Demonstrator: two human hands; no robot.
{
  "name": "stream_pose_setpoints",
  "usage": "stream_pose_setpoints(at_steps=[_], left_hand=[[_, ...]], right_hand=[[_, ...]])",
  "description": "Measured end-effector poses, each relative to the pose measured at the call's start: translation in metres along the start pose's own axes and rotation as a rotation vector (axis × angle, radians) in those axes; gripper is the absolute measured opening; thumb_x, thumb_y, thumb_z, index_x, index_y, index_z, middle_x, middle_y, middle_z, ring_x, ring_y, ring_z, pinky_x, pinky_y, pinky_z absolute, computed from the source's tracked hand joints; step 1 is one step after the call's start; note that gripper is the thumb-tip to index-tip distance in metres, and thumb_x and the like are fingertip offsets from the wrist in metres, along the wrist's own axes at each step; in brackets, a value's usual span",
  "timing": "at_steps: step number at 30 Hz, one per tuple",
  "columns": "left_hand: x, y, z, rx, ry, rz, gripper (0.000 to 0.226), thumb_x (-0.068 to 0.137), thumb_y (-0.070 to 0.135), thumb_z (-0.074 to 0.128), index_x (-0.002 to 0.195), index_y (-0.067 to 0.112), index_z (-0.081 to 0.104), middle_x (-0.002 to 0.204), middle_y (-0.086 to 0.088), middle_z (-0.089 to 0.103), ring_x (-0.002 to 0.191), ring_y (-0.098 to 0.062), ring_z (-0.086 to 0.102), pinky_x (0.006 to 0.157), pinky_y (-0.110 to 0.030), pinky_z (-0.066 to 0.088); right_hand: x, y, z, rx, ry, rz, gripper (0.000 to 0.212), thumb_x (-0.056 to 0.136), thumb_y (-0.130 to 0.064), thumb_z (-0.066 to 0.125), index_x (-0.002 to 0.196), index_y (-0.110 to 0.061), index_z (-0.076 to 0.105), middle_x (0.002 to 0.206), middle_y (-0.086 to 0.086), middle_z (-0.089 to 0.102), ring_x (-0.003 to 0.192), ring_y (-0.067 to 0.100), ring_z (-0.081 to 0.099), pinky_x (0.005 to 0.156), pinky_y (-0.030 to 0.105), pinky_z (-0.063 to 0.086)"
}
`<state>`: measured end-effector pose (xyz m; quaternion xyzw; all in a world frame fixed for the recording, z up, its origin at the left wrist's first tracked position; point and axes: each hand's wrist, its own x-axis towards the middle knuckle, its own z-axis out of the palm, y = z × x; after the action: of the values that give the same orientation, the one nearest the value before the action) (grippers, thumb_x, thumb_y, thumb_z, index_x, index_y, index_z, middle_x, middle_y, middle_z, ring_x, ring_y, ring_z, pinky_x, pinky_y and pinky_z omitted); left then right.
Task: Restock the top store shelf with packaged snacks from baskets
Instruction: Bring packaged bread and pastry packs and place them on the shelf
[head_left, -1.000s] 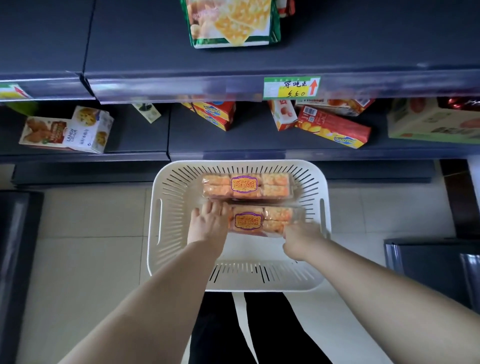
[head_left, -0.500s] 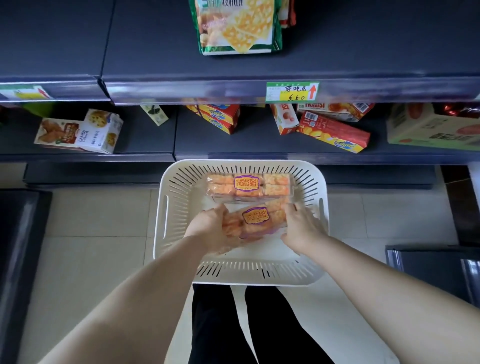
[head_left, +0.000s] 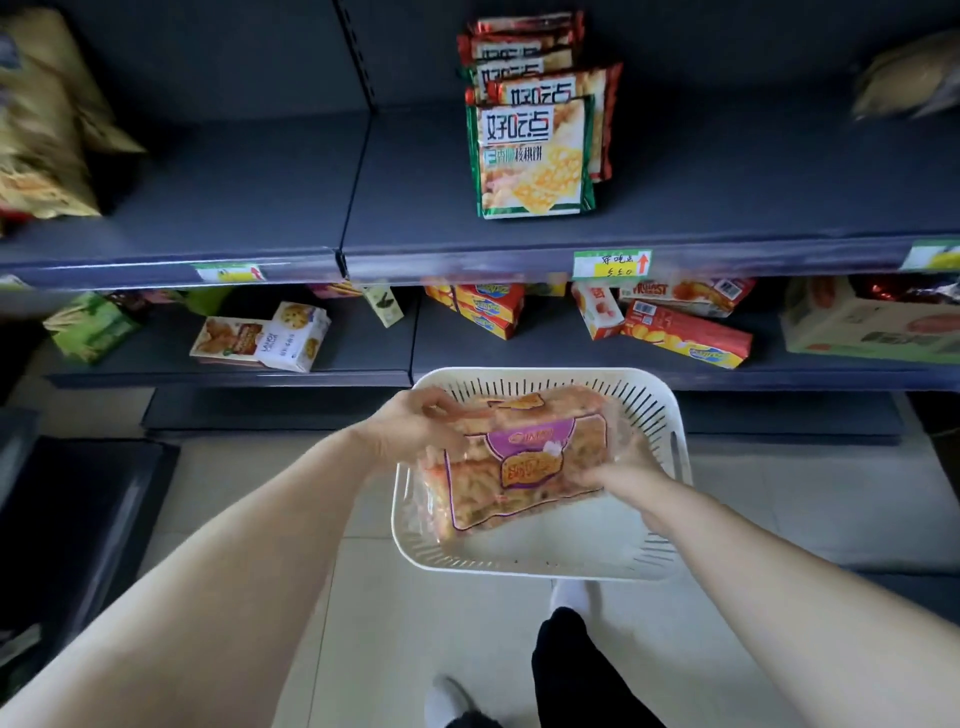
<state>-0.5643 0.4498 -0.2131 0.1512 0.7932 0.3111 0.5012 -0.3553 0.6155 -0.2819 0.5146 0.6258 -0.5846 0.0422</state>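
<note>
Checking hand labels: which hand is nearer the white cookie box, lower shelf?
Left. Left hand, gripping the snack pack, is below-right of the white cookie box; right hand farther right.

The snack pack (head_left: 524, 467) between the fingers (head_left: 441, 408) is smeared by motion, and its purple label cannot be read. The right hand (head_left: 621, 475) has its fingertips lost behind the wrapper. The pack hides the basket (head_left: 670, 415) floor under the fingers. Far up and left of the fingers, yellow bags (head_left: 41, 130) are cut by the frame edge. Far up and right, a bag (head_left: 906, 78) is blurred and cut off.
</note>
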Motion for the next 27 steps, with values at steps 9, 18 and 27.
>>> stream_pose_setpoints(at_steps=[9,18,27], left_hand=[[-0.083,-0.012,-0.051,-0.368,-0.003,0.054,0.057,0.057,0.013,0.07,0.113,0.009,0.063,0.094,-0.014,0.068,0.075,-0.027,0.068,0.059,-0.033,0.058],[-0.123,-0.035,-0.064,-0.75,0.359,0.181,0.036,0.083,0.019,0.076,0.113,0.005,0.061,0.093,-0.015,0.075,0.079,-0.031,0.073,0.073,-0.044,0.059],[-0.168,-0.058,-0.078,-0.637,0.071,0.206,0.046,0.085,0.024,0.076,0.127,0.022,0.057,0.111,-0.01,0.074,0.098,-0.031,0.073,0.079,-0.051,0.058]], right_hand=[[-0.069,-0.034,0.009,0.51,-0.124,0.017,0.056,0.079,-0.031,0.077,0.128,-0.02,0.052,0.114,0.001,0.064,0.103,0.023,0.061,0.094,0.039,0.045],[-0.129,-0.06,0.048,0.807,-0.077,-0.089,0.008,0.086,-0.008,0.067,0.092,-0.014,0.065,0.08,0.006,0.065,0.07,0.019,0.061,0.062,0.028,0.051],[-0.179,-0.08,0.075,0.975,-0.094,-0.16,0.045,0.067,-0.001,0.065,0.112,-0.006,0.067,0.095,0.016,0.067,0.084,0.029,0.062,0.081,0.042,0.049]])
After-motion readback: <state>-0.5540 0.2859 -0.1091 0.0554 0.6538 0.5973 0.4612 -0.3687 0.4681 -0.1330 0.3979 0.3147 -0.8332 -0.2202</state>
